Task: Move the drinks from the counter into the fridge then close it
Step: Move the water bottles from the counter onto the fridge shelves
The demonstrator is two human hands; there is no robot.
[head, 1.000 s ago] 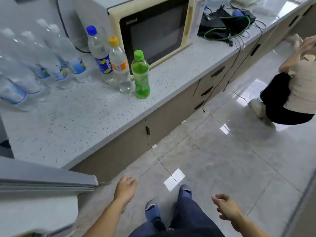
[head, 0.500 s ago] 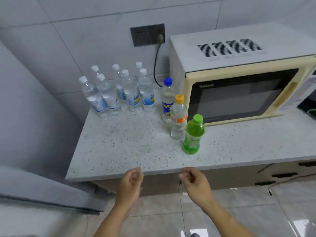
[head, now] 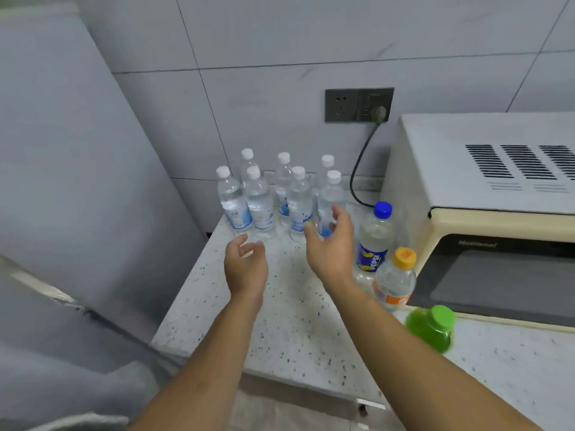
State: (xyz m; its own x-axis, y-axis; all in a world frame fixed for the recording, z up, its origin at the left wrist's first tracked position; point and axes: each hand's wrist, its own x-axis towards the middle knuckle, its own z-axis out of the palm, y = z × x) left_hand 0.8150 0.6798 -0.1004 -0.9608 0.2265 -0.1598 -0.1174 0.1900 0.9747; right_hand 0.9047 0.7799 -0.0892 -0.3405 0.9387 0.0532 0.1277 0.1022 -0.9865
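- Drinks on counter (head: 280, 331): we counted seven water bottles (head: 258, 200) and three soft drinks (head: 375, 241); none moved.
- Left hand (head: 245, 265), right hand (head: 331, 244): both spread, holding nothing.

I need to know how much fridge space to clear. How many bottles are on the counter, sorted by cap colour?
White caps (water bottles): 7
Blue cap (Pepsi bottle): 1
Orange cap (clear bottle with orange label): 1
Green cap (green drink bottle): 1
Total: 10
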